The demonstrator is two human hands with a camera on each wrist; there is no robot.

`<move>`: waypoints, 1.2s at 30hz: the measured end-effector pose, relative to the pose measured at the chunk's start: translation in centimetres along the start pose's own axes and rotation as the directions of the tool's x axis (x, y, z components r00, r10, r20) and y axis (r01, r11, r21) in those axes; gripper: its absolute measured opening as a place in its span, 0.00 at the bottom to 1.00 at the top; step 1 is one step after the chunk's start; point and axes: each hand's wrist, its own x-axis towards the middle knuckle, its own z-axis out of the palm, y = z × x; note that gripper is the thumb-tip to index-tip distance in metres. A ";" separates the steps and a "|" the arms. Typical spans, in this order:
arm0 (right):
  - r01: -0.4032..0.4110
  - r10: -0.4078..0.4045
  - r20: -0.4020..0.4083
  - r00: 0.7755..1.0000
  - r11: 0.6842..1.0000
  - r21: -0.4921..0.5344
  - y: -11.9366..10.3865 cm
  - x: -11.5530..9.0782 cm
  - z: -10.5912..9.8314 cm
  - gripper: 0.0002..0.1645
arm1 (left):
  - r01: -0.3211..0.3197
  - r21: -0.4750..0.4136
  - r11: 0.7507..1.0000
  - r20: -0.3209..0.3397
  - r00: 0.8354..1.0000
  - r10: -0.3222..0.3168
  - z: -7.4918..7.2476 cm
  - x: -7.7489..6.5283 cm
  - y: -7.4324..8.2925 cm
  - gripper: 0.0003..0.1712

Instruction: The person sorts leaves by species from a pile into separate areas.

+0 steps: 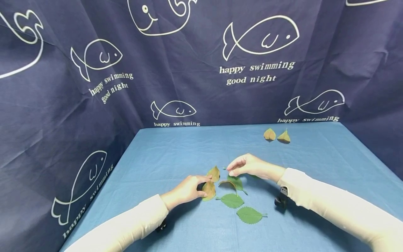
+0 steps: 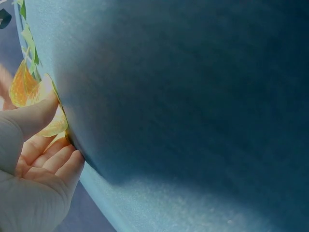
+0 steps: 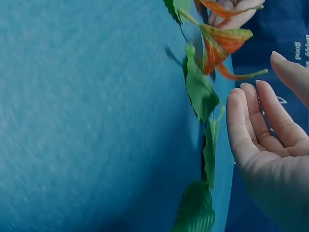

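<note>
My left hand (image 1: 189,190) pinches a yellow-brown leaf (image 1: 209,190) by its edge, low over the table. In the left wrist view the thumb lies over that leaf (image 2: 55,123) with the fingers below it. Another yellow-brown leaf (image 1: 214,174) is right by the index fingertip. My right hand (image 1: 248,165) hovers above a green leaf (image 1: 235,182), its fingers loosely bent; the right wrist view shows a gap between thumb and fingers with nothing in it. Between the hands lies a curled brown leaf (image 1: 228,183). Nearer the front are two more green leaves, one (image 1: 232,200) beside the other (image 1: 250,215).
Two yellow-brown leaves, one flatter (image 1: 269,134) and one folded (image 1: 284,136), lie at the back right of the blue tablecloth (image 1: 176,150). A dark blue curtain (image 1: 201,84) with fish drawings hangs behind and to both sides. Green bits show beneath the right hand, partly hidden.
</note>
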 end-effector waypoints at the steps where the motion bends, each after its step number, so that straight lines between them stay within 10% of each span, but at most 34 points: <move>1: 0.002 -0.002 0.002 1.000 1.000 -0.006 0.0 0.0 0.2 0.26 | -0.003 0.000 1.000 -0.001 1.000 0.003 0.0 0.0 0.0 0.30; 36: 0.049 -0.047 0.027 0.999 0.996 -0.073 0.2 -0.6 2.1 0.18 | -0.034 -0.005 0.999 -0.022 0.999 0.034 0.0 0.1 -0.1 0.28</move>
